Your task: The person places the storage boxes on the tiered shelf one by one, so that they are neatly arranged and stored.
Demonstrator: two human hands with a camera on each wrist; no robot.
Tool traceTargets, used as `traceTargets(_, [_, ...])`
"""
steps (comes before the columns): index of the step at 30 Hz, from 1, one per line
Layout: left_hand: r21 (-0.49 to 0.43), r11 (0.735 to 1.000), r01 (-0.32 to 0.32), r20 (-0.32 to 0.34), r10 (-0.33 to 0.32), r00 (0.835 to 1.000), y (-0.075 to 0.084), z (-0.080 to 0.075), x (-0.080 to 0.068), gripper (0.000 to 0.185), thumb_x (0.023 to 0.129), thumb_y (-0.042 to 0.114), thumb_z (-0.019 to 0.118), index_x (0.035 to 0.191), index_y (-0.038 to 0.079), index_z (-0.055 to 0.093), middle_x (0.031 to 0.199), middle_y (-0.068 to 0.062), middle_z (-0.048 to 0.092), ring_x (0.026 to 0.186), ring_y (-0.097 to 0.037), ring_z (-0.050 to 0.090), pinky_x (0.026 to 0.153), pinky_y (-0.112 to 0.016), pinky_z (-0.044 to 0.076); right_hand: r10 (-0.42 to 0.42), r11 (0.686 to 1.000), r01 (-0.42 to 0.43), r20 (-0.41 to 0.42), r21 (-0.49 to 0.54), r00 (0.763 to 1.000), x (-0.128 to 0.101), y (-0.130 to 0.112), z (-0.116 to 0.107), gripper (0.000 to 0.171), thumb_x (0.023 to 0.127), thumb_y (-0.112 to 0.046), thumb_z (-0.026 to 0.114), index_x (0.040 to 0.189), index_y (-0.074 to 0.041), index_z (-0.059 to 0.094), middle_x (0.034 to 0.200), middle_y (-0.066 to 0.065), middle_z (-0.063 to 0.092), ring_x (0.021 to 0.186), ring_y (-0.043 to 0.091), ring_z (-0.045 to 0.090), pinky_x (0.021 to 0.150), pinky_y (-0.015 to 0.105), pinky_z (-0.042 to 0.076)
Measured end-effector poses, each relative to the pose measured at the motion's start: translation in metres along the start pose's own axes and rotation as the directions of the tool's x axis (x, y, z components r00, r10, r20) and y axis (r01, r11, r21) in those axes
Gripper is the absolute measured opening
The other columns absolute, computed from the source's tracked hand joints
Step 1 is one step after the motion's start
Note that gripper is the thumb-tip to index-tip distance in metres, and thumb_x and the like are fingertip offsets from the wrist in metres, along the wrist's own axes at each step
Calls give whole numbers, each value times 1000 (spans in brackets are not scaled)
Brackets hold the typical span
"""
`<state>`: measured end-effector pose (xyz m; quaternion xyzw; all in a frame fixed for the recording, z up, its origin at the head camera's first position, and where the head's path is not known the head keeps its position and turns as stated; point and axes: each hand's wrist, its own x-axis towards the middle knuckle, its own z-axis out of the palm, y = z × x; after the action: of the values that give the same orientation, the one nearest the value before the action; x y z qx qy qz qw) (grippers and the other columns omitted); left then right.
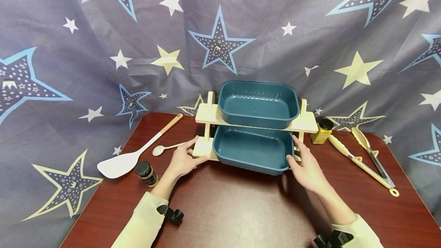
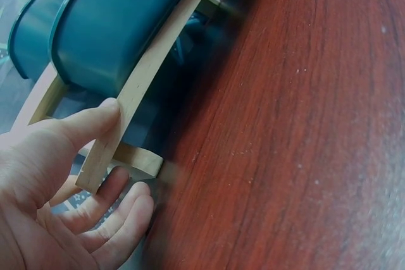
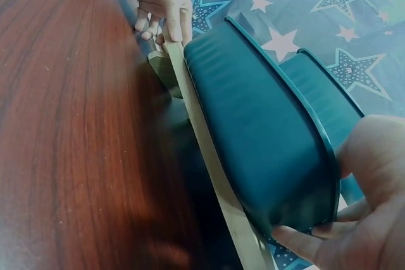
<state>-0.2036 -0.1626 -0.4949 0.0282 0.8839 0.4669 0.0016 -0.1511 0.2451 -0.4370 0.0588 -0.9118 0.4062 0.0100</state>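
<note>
A two-tier pale wooden rack [image 1: 204, 118] stands at the back of the table, with a teal rectangular bin on each board. At the lower board's left end, my left hand [image 1: 182, 162] grips the wood; in the left wrist view its thumb lies against the board's edge [image 2: 136, 93], the fingers curled below. My right hand [image 1: 308, 169] holds the right end of the lower bin [image 1: 248, 165], which sits slightly askew and juts past the board's front. In the right wrist view, fingertips touch that bin's lower corner. The upper bin [image 1: 255, 121] rests untouched.
Left of the rack lie a white spatula [image 1: 120, 163] with a wooden handle, a small pale spoon [image 1: 159, 150] and a black-capped spice jar [image 1: 147, 174]. On the right are a yellow jar [image 1: 321, 132] and tongs [image 1: 365, 169]. A star-patterned curtain [image 1: 220, 45] hangs behind.
</note>
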Motion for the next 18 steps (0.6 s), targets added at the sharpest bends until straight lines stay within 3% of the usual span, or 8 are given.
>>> traceTargets(4, [-11,1000,3,2,-3,1000,-1,0,0,96,80,27,96,162,10,47,72,-7,73,49,-10,57,53,-25,47,-13,1000,13,-7,-7,1000,2,2,1,68,108,-11,52,169,-1,21,168,31,33,145,52,49,115,66,43])
traceTargets(9, [-29,1000,1,10,-1,1000,-1,0,0,96,81,26,96,162,10,46,71,-7,73,48,-11,60,53,-25,49,-10,1000,10,-18,-2,1000,5,3,1,68,108,-9,51,169,-1,22,168,31,34,148,51,45,125,69,27])
traceTargets(14, [-43,999,8,20,-7,1000,0,0,1,96,81,25,95,163,10,45,71,-7,73,48,-13,62,52,-26,50,-4,1000,5,-21,10,1000,1,0,2,68,110,-13,52,168,0,20,166,32,36,145,53,49,117,67,41])
traceTargets(18, [-59,998,20,16,-19,1000,0,0,1,96,81,24,95,162,11,46,70,-7,72,49,-16,64,51,-27,51,-42,999,42,-38,-5,998,-1,-1,4,68,109,-13,54,167,1,23,166,31,36,142,53,52,117,67,40])
